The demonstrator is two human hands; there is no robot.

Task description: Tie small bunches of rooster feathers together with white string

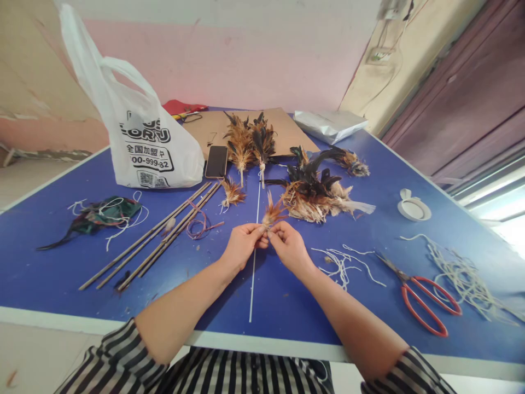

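Note:
A small bunch of brown feathers (271, 213) stands tips up between my two hands at the middle of the blue table. My left hand (245, 243) pinches its base from the left. From the right, my right hand (289, 243) pinches the same base, and the fingertips of both hands nearly meet. Whether a string lies under the fingers is hidden. Just beyond, to the right, is a heap of loose brown and black feathers (311, 194). Another small tied feather bunch (232, 194) rests to the left.
Thin sticks (151, 241) and a purple cord (199, 227) lie left. A white plastic bag (151, 137) stands behind, beside a phone (216, 162). Two feather bundles (241, 142) rest on cardboard (287, 128). Right are cut strings (340, 265), red-handled scissors (414, 290) and a tape roll (413, 209).

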